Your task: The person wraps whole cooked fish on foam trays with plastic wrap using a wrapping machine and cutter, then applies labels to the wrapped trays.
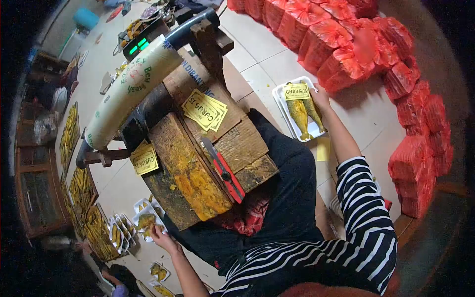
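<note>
My right hand [321, 97] grips the edge of a white foam tray [280, 106] at the right. Yellow fish [298, 116] lie in that tray, with a yellow label [296, 91] across one end; another tray edge shows beneath. At lower left, my left hand [162, 239] has its fingers closed at the edge of a foam tray [148, 238] holding yellow fish pieces [145, 221]. Between my hands is a wooden stand [168, 148] stained yellow. A red-handled cutter knife [228, 177] and a stack of yellow labels [205, 110] lie on its cardboard-covered side.
A roll of printed plastic film [132, 89] sits on the stand's far side. Red plastic bundles [341, 44] line the upper right. More fish trays [121, 232] and woven racks of yellow fish [94, 222] are at the left. A scale [138, 46] glows green behind.
</note>
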